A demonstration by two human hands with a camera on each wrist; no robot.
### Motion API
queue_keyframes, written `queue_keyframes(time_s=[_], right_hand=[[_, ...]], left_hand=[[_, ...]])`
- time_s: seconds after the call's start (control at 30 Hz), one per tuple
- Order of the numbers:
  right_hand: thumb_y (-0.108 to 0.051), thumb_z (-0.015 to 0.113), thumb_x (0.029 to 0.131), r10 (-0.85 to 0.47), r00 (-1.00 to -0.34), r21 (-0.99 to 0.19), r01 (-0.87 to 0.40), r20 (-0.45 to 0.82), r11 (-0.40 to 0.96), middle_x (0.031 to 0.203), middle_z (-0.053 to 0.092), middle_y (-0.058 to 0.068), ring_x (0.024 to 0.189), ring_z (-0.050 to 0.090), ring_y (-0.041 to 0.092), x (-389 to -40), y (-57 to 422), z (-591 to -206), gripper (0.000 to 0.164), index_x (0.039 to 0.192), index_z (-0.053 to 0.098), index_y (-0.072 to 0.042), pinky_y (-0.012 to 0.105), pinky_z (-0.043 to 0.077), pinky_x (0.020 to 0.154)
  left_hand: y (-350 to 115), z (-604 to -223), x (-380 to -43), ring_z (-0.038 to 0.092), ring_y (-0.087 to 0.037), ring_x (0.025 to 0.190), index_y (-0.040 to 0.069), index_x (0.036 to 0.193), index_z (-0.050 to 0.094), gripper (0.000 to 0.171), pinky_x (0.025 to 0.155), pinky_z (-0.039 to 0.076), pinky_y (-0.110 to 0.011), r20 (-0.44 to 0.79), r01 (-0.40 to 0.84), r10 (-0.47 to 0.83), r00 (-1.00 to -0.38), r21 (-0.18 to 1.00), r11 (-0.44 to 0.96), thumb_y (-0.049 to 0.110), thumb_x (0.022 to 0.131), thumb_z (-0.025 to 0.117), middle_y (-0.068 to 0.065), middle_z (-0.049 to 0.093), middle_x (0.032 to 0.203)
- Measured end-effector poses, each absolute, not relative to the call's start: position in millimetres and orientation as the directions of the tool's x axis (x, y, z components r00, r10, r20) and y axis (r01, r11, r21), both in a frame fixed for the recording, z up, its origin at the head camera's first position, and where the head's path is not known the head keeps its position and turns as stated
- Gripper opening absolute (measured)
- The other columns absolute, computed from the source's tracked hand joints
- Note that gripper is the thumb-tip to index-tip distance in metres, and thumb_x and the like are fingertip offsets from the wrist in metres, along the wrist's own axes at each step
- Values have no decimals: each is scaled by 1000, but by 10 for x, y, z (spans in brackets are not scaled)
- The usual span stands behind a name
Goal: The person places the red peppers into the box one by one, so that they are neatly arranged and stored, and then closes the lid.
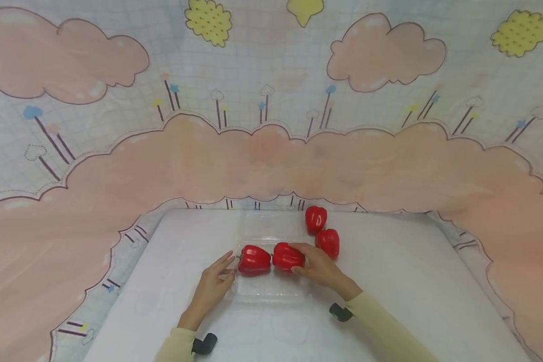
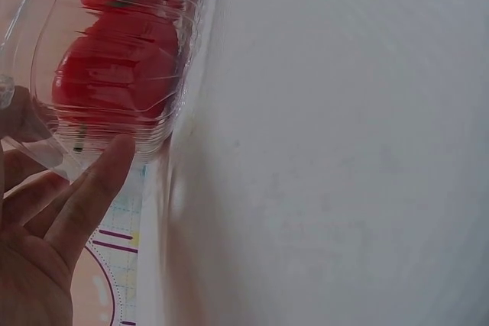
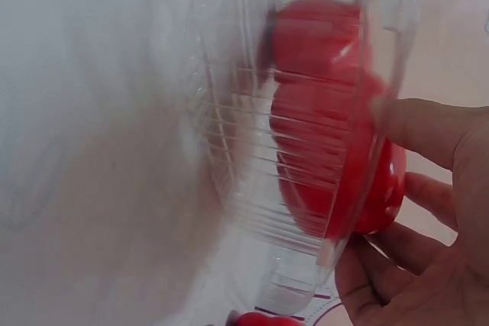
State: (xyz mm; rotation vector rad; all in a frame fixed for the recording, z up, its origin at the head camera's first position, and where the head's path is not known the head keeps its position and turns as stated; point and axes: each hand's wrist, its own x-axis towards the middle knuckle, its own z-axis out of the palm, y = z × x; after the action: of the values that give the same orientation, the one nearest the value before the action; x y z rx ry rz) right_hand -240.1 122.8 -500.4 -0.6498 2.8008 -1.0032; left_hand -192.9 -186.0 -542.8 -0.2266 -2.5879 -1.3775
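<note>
- Clear container (image 1: 271, 290): a ribbed plastic box on the white table (image 1: 389, 261), its transparent lid (image 1: 271, 224) folded back on the far side.
- Left pepper (image 1: 255, 261): red, glossy, lying on its side within the container at the left end, its green stem directed left, towards the left hand.
- Right pepper (image 1: 285, 256): also red, in the container just beside the left pepper; in the right wrist view part of it stands above the rim.
- Left hand (image 1: 211, 286): fingers extended and spread at the container's left end — nothing is gripped; whether every fingertip touches the wall cannot be told.
- Right hand (image 1: 319, 266): thumb and fingers curved about the right pepper, gripping it from its right side.
- Outside the container, to its right: a far pepper (image 1: 315, 219) beside the lid and a near pepper (image 1: 330, 241) close behind the right hand — both red.
- Background: a cloth (image 1: 344, 156) printed with clouds and yellow shapes.
</note>
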Motion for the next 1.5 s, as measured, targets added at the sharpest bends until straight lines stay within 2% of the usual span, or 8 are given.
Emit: queue_keyframes(time_s=[0.3, 0.47, 0.87, 1.03, 1.5], right_hand=[[-25, 81, 79, -431, -901, -600, -371, 47, 709, 139, 57, -2, 130, 52, 22, -2430, 1209, -5032, 72, 143, 49, -24, 43, 56, 98], [-24, 83, 78, -421, -905, -584, -372, 56, 722, 136, 58, 0, 128, 54, 24, -2433, 1219, -5041, 70, 140, 51, -21, 44, 57, 96], [-23, 84, 76, -410, -911, -529, -372, 49, 763, 132, 60, 2, 125, 56, 23, -2453, 1196, -5090, 67, 135, 55, -18, 41, 56, 98], [-22, 85, 75, -410, -911, -503, -377, 49, 778, 133, 61, 3, 125, 56, 23, -2455, 1178, -5057, 70, 137, 54, -16, 41, 56, 99], [-24, 84, 76, -401, -915, -622, -340, 45, 705, 132, 60, 1, 125, 55, 23, -2422, 1204, -5035, 68, 136, 53, -20, 45, 57, 97]], left_hand=[[-1873, -5425, -1926, 71, -29, 103, 0, 132, 60, 46, 74, 61, -21, 258, 234, 36, -965, 798, 556, 1, 87, 66, -10, 52, 148], [-1861, -5435, -1927, 71, -27, 104, 1, 133, 59, 47, 77, 61, -23, 242, 223, 42, -969, 795, 565, 3, 87, 66, -9, 50, 149], [-1862, -5446, -1916, 71, -29, 104, 1, 133, 60, 46, 73, 60, -19, 239, 216, 32, -970, 800, 560, 3, 87, 66, -9, 51, 149], [-1865, -5428, -1933, 71, -29, 103, 1, 132, 60, 45, 75, 62, -24, 256, 233, 36, -966, 799, 555, 3, 88, 66, -10, 51, 148], [-1875, -5436, -1943, 71, -31, 102, -2, 132, 59, 45, 76, 62, -27, 270, 250, 49, -962, 785, 566, 0, 87, 65, -14, 51, 147]])
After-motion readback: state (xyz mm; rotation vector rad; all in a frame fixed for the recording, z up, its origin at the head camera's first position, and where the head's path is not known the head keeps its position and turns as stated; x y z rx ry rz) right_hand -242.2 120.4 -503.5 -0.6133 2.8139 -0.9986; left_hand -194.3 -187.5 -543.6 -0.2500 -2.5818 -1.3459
